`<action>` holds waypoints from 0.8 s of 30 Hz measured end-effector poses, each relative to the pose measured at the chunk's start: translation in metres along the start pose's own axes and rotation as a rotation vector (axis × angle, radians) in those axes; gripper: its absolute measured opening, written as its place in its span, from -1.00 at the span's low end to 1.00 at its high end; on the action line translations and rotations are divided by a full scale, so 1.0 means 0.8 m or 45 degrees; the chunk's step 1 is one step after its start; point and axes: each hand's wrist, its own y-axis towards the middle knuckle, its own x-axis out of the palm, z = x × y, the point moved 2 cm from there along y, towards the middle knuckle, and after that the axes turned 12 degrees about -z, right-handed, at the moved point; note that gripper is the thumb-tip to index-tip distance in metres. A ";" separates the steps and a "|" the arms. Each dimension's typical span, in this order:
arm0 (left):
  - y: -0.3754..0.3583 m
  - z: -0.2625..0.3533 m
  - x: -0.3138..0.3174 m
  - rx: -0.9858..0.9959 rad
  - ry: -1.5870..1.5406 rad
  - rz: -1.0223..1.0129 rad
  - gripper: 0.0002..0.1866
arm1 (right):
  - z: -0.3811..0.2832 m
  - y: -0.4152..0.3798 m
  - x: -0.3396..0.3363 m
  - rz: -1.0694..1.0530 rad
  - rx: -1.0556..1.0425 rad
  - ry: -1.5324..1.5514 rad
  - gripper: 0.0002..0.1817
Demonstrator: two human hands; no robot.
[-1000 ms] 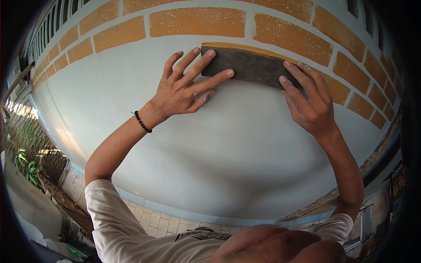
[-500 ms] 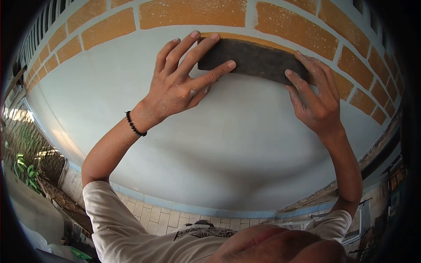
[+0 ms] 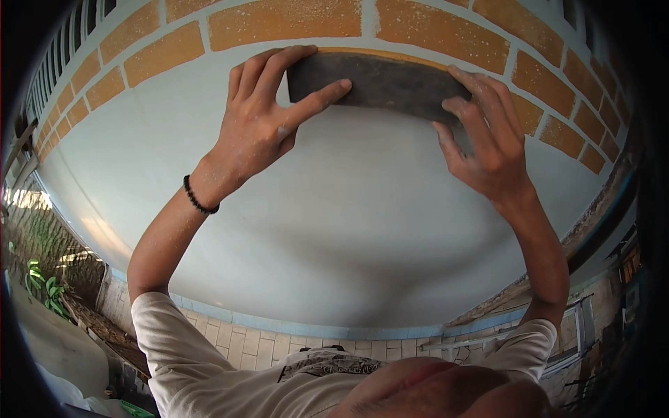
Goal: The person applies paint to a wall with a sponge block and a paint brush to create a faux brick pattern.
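A dark grey, brick-shaped pad [image 3: 380, 85] with an orange-coloured top edge lies flat over the pale wall [image 3: 334, 181], just under a row of painted orange bricks [image 3: 286, 24]. At its left end, my left hand [image 3: 261, 111] curls its fingers over the top corner, the thumb resting on the dark face. The opposite end is between the bent fingers and thumb of my right hand [image 3: 488, 132]. Pale specks dot the left hand and forearm. Whatever part of the wall is behind the pad is hidden.
Tiled floor [image 3: 240, 343] runs along the wall's blue-painted base [image 3: 279, 324]. Green leaves [image 3: 52, 296] and rough ground are at the left. Dark bars [image 3: 63, 49] rise at the upper left. A metal frame [image 3: 584, 324] stands at the lower right.
The pad, both hands and the painted bricks have shifted left together in view. The left fingers are closer together, and the right fingers are more bent at the pad's end.
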 end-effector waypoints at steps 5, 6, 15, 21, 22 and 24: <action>-0.028 0.021 -0.050 0.047 0.042 -0.052 -0.24 | -0.033 -0.019 -0.034 0.016 -0.016 0.092 -0.68; -0.041 0.026 -0.059 0.054 0.016 -0.097 -0.30 | -0.041 -0.025 -0.036 0.024 -0.038 0.108 -0.72; -0.111 0.068 -0.111 0.025 -0.138 -0.304 -0.41 | -0.100 -0.061 -0.030 -0.002 -0.162 0.292 -0.86; -0.140 0.025 -0.106 -0.010 -0.027 -0.167 -0.46 | -0.114 -0.019 0.007 0.057 -0.095 0.391 -0.68; -0.146 0.012 -0.108 -0.005 -0.070 -0.216 -0.50 | -0.115 -0.005 0.015 0.073 -0.076 0.395 -0.59; -0.161 -0.021 -0.098 0.005 -0.030 -0.143 -0.50 | -0.117 0.023 0.033 0.091 -0.050 0.369 -0.41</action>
